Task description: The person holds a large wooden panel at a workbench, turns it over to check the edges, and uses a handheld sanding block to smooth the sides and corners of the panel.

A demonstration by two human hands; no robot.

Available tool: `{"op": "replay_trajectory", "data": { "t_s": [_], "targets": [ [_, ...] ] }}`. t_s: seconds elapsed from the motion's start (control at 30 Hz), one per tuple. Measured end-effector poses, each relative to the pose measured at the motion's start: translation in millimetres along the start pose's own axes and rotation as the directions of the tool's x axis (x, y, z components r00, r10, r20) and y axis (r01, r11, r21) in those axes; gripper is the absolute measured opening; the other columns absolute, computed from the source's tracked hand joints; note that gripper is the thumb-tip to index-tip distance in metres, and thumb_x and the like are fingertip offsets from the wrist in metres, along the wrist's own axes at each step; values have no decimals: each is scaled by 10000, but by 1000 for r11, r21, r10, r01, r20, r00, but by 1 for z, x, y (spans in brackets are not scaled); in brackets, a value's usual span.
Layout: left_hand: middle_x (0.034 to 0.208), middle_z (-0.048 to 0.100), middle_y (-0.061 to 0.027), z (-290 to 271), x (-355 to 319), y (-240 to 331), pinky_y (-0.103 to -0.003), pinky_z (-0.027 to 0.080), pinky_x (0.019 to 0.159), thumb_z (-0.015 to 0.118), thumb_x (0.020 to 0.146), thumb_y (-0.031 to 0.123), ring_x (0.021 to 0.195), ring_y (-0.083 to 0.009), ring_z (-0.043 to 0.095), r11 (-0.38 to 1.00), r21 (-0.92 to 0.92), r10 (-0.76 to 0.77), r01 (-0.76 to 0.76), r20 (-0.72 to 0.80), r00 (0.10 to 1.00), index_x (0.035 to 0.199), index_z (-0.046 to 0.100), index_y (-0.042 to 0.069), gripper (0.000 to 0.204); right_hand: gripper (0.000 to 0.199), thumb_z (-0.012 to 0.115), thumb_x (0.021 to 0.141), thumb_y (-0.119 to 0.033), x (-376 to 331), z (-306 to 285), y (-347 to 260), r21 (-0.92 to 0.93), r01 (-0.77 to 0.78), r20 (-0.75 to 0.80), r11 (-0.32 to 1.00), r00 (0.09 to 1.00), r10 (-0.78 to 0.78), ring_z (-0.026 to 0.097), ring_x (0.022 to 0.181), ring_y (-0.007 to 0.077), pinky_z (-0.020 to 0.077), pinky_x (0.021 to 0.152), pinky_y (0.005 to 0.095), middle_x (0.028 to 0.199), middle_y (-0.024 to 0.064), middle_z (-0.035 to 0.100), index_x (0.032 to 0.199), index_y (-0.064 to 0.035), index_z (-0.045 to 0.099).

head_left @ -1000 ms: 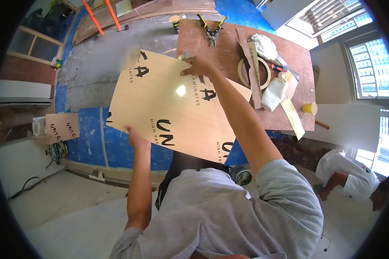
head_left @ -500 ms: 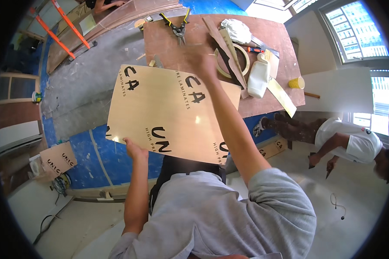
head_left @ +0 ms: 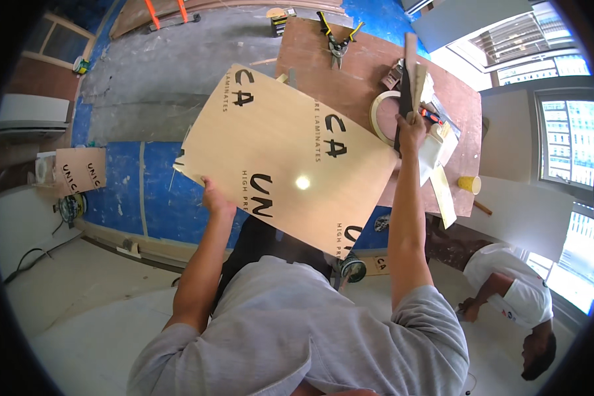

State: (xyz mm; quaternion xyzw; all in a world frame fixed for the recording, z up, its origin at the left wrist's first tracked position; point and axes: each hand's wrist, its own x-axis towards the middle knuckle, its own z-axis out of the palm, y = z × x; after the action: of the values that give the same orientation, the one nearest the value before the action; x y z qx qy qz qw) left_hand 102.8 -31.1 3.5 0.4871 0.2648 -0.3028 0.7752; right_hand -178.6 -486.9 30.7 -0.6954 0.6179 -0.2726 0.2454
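laminate sheet [head_left: 290, 152], pale with black print on its upper face, is in front of my torso, skewed to the table [head_left: 452, 119]. its far and right parts overlap the brown tabletop in view. board may be taking some weight, which would explain one hand being enough; can't confirm contact from this angle.

strips [head_left: 410, 56] point away from me over the tabletop, one dark, one paler. probably gripped by the near end because that's the end within reach. tape roll [head_left: 377, 120] lies flat just left of them. snips [head_left: 337, 49] lie farther off, blades toward me, handles away; out of the sheet's footprint, so likely parked there. white bottle [head_left: 430, 156] is just right of my forearm, yellow cup [head_left: 469, 184] by the table's right edge.

hands: left hand [head_left: 218, 199] is pinched narrow on the sheet's near left edge, thumb on top, fingers hidden underneath. right hand [head_left: 412, 130] is wrapped closed around the strips, just beside the sheet's right corner. can't tell how hard either squeezes.
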Motion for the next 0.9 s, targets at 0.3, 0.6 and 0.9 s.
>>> {"op": "replay_trajectory", "data": {
  "t_s": [0.3,0.6,0.9],
  "targets": [
    [1573,481,-160,-3,2,-28,-485,367,1217,317,1123,517,1450,-335,465,985,-174,31,-8,129,991,1537,417,17,658,293,878,824,-216,73,-95,-104,423,294,-256,857,946,-199,592,745,119,486,702,301,822,14,681,929,-13,695],
    [1373,596,-126,-30,-27,-16,-390,453,1062,575,1065,437,1241,-248,580,993,114,19,-26,61,998,1458,483,33,570,296,840,731,-38,-94,-47,-226,404,564,484,720,536,-691,562,809,251,461,737,384,888,89,585,954,-5,648],
    [1245,607,-192,-17,-174,139,-456,456,971,827,850,310,1125,-364,597,-284,521,395,-805,829,396,1364,531,-1,670,485,876,692,-141,-252,11,-290,432,829,809,355,-182,-559,663,941,312,542,795,450,959,74,621,1152,-113,726]
  ]
}}
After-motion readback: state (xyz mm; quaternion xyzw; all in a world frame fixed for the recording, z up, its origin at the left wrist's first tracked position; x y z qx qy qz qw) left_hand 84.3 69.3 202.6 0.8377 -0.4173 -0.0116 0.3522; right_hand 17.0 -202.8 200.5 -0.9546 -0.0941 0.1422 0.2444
